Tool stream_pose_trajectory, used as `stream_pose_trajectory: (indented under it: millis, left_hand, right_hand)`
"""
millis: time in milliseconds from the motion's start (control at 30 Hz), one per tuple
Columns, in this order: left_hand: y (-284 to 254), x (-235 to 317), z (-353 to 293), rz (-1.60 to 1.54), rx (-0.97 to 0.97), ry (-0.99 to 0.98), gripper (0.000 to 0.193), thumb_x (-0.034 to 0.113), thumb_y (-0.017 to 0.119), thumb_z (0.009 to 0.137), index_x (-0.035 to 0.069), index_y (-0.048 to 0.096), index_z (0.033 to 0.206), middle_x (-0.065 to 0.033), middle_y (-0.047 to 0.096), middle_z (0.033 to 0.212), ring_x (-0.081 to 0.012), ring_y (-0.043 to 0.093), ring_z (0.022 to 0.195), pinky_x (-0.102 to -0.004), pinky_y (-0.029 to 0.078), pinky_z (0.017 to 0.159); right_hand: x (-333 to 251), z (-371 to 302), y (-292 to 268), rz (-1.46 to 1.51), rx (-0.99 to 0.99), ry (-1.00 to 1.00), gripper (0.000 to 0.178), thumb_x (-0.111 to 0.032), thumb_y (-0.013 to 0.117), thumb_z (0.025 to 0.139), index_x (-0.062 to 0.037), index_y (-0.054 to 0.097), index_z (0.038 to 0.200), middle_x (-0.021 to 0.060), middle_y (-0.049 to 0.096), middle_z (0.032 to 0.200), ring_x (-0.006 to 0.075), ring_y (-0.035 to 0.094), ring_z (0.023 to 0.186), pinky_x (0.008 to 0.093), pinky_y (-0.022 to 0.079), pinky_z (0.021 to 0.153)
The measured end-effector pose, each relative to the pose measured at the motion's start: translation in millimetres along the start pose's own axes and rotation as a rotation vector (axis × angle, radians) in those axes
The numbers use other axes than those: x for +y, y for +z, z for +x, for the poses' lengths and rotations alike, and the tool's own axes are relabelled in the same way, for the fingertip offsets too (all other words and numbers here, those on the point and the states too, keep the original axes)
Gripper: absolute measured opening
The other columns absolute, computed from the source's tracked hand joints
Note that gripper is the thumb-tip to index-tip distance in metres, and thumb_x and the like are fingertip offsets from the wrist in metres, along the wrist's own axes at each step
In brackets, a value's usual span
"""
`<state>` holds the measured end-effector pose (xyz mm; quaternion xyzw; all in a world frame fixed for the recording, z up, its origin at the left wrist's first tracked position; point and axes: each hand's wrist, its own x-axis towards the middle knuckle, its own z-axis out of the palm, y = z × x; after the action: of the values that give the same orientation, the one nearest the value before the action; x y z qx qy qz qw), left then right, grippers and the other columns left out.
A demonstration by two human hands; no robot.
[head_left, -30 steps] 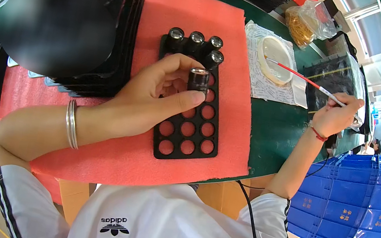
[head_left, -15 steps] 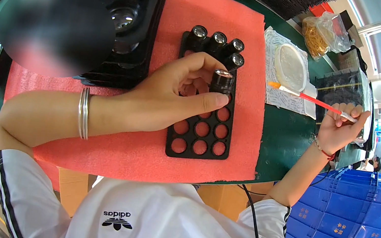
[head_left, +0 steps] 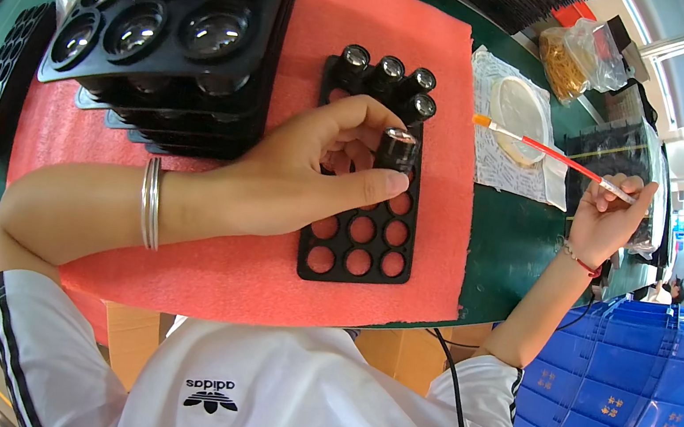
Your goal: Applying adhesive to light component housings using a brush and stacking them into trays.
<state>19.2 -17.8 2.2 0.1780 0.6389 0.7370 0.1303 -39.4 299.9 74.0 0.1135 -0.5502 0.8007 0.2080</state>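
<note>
My left hand [head_left: 304, 167] is closed around a black cylinder with a glassy top, like a lens barrel [head_left: 398, 149], between thumb and fingers. It is above a black tray with round holes [head_left: 355, 271]. Several similar black lens barrels [head_left: 389, 73] stand upright at the tray's far end, while the near holes show the pink mat beneath. Out to the right, my right hand [head_left: 614, 216] grips the back end of a slim paintbrush [head_left: 549, 150] with a red handle and orange bristles. The brush points left, its tip in the air between the mat and a round whitish dish [head_left: 519, 121].
A stack of black moulded trays [head_left: 209, 36] with round cups stands at the left on the pink foam mat [head_left: 390, 20]. Another holed black tray [head_left: 4, 84] sits far left. The dish rests on printed paper [head_left: 489, 76]. Blue crates [head_left: 618, 391] stand at lower right.
My right hand and the brush have shifted slightly left, the tip rising a little. A dark blurred shape over the tray stack is gone. My left hand stays nearly still with the lens barrel.
</note>
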Motion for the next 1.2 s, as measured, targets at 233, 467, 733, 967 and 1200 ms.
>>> stream_pose_trajectory:
  millis: [233, 467, 733, 967, 1200]
  left_hand:
    - [3.7, 15.1, -15.0, 0.242, -0.167, -0.042, 0.038, 0.016, 0.064, 0.076, 0.006, 0.044, 0.107, -0.0010, 0.052, 0.090, -0.0071, 0.048, 0.074, -0.0219, 0.039, 0.060]
    - [12.4, 52.8, -44.1, 0.663, -0.208, 0.605, 0.025, 0.011, 0.065, 0.068, 0.004, 0.056, 0.091, -0.0039, 0.056, 0.079, -0.0186, 0.057, 0.066, -0.0295, 0.047, 0.058]
    - [-27.4, 136.2, -42.5, 1.141, 0.028, 0.768, 0.031, 0.007, 0.069, 0.058, 0.001, 0.059, 0.086, -0.0051, 0.058, 0.075, -0.0135, 0.052, 0.059, -0.0222, 0.036, 0.049]
    - [-57.7, 160.0, -63.8, 1.345, 0.379, 0.266, 0.033, 0.012, 0.070, 0.057, 0.003, 0.054, 0.084, -0.0002, 0.051, 0.071, -0.0085, 0.040, 0.058, -0.0218, 0.032, 0.051]
    - [-70.9, 159.9, -55.6, 1.422, 0.411, 0.173, 0.030, 0.017, 0.070, 0.059, 0.003, 0.055, 0.081, -0.0003, 0.051, 0.063, -0.0065, 0.037, 0.051, -0.0217, 0.029, 0.046]
  right_hand:
    - [6.0, 4.5, -3.5, 0.006, 0.019, 0.012, 0.040, -0.037, 0.043, 0.089, -0.0070, 0.045, 0.062, 0.0028, 0.042, 0.051, 0.0100, 0.032, 0.042, 0.0217, 0.028, 0.043]
    - [1.3, 6.2, -10.3, 0.054, 0.100, 0.015, 0.036, -0.032, 0.041, 0.090, -0.0073, 0.043, 0.065, 0.0013, 0.039, 0.054, 0.0093, 0.030, 0.043, 0.0226, 0.024, 0.044]
    - [-4.8, 0.6, -12.6, -0.004, 0.146, -0.049, 0.036, -0.033, 0.044, 0.089, -0.0087, 0.041, 0.064, 0.0008, 0.040, 0.055, 0.0084, 0.029, 0.043, 0.0205, 0.024, 0.041]
    - [4.7, 6.9, -14.8, 0.022, 0.078, -0.037, 0.037, -0.033, 0.043, 0.090, -0.0084, 0.041, 0.063, 0.0011, 0.040, 0.054, 0.0082, 0.029, 0.044, 0.0203, 0.024, 0.042]
    - [4.5, 7.1, -6.4, -0.001, 0.133, -0.047, 0.037, -0.033, 0.044, 0.089, -0.0083, 0.042, 0.063, 0.0010, 0.040, 0.054, 0.0082, 0.029, 0.044, 0.0204, 0.024, 0.041]
